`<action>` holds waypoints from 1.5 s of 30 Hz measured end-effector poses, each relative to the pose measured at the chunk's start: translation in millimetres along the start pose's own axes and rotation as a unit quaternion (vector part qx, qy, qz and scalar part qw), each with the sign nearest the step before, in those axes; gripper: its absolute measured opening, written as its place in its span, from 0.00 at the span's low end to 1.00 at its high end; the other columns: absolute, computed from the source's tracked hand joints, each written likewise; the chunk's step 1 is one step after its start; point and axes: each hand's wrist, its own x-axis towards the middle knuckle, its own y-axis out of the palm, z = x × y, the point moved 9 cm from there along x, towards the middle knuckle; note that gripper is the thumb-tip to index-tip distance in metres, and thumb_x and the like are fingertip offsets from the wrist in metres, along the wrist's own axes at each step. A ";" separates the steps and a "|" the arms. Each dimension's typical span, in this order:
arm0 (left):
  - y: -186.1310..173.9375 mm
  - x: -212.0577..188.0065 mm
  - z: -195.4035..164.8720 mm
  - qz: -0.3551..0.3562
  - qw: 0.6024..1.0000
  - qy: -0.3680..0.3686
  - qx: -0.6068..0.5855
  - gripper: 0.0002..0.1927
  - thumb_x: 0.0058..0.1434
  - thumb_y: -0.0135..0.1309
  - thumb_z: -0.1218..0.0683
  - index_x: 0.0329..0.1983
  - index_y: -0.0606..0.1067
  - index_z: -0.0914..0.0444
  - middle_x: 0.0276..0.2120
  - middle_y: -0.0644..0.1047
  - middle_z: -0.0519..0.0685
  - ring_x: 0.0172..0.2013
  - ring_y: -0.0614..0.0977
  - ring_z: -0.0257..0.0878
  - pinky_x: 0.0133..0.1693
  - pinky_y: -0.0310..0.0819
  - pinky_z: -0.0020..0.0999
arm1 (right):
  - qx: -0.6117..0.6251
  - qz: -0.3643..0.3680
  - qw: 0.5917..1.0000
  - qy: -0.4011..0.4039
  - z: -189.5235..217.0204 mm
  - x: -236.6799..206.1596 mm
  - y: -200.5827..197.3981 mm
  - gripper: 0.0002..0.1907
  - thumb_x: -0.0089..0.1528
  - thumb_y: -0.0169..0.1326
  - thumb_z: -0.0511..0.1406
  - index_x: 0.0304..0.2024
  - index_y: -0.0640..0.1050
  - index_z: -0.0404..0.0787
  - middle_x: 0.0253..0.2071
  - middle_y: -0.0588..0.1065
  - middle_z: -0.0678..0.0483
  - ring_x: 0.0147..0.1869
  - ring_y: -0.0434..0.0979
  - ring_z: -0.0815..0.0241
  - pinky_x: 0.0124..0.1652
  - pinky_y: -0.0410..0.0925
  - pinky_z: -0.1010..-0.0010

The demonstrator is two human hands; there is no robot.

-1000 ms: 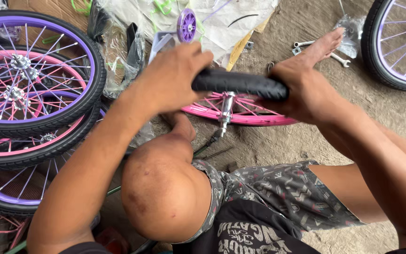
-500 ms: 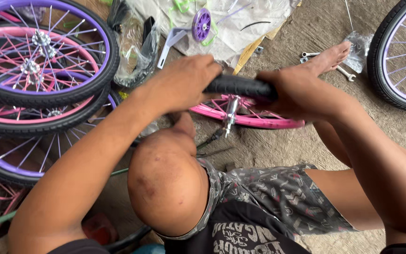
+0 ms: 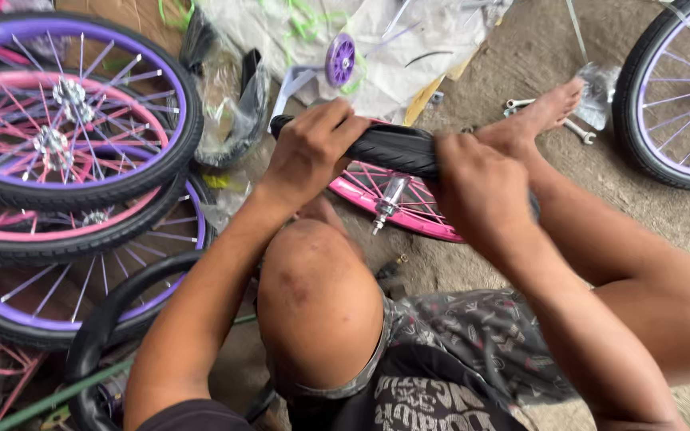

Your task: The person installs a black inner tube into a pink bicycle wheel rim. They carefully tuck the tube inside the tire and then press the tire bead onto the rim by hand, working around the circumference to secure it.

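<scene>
A black bicycle tyre sits over a pink rim with spokes that stands upright between my legs. My left hand grips the tyre at its left end, fingers curled over the top. My right hand clamps the tyre on the right, thumb pressing its tread. A silver axle pokes out of the pink wheel's hub. My bent left knee is below the wheel, and my right foot rests on the ground beyond it.
Several finished wheels with purple and pink rims are stacked at the left. Another purple-rimmed wheel stands at the top right. A small purple training wheel lies on plastic sheeting, spanners lie by my foot, and a loose black tyre sits at the lower left.
Both hands have stayed clamped on the tyre; they and the wheel now sit slightly lower and to the right in view. The camera has shifted slightly.
</scene>
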 end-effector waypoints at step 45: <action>14.7 78.1 12.4 0.125 0.988 -0.059 0.068 0.43 0.52 0.66 0.46 0.68 0.64 0.65 0.50 0.72 0.58 0.40 0.82 0.56 0.41 0.77 0.50 | -0.035 -0.131 0.985 -0.111 -96.5 55.9 1.7 0.38 0.64 0.66 0.36 0.72 0.63 0.38 0.66 0.66 0.40 0.70 0.67 0.35 0.67 0.63 0.47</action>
